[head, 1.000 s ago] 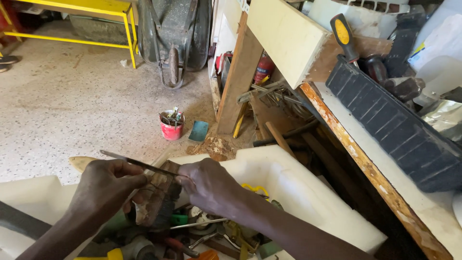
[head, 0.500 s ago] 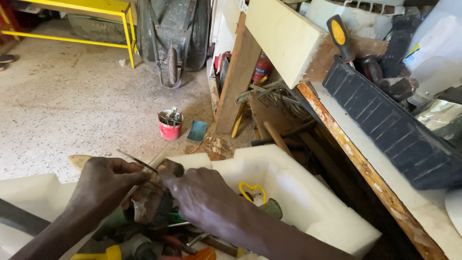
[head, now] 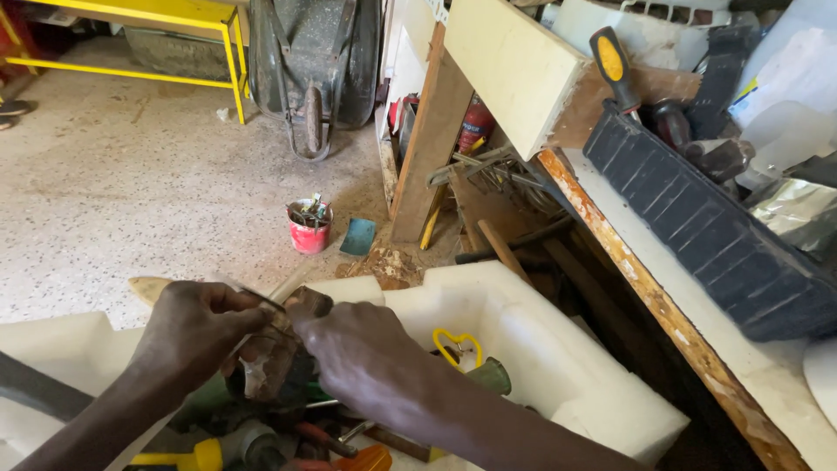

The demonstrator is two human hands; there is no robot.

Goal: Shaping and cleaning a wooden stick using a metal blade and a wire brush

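My left hand [head: 196, 336] pinches a thin dark metal rod [head: 253, 295] that points up and to the left. My right hand [head: 362, 362] grips a rusty brown tool [head: 270, 366], its back turned to the camera. Both hands hover over a white foam tray [head: 540, 349] packed with tools: a yellow loop-shaped piece [head: 455, 342], a green cylinder [head: 493, 377], a yellow handle [head: 179, 455] and an orange handle [head: 366, 458]. What the right fingers close on is mostly hidden.
A red tin [head: 309, 228] of small parts stands on the speckled floor, a teal scrap [head: 357, 237] beside it. A wheelbarrow [head: 314, 61] leans at the back. A workbench [head: 689, 331] on the right carries a dark tool tray [head: 706, 227] and a yellow-handled screwdriver [head: 615, 65].
The thin rod has been drawn shorter and closer between my hands. My right hand has moved down and right, with my forearm now across the tray.
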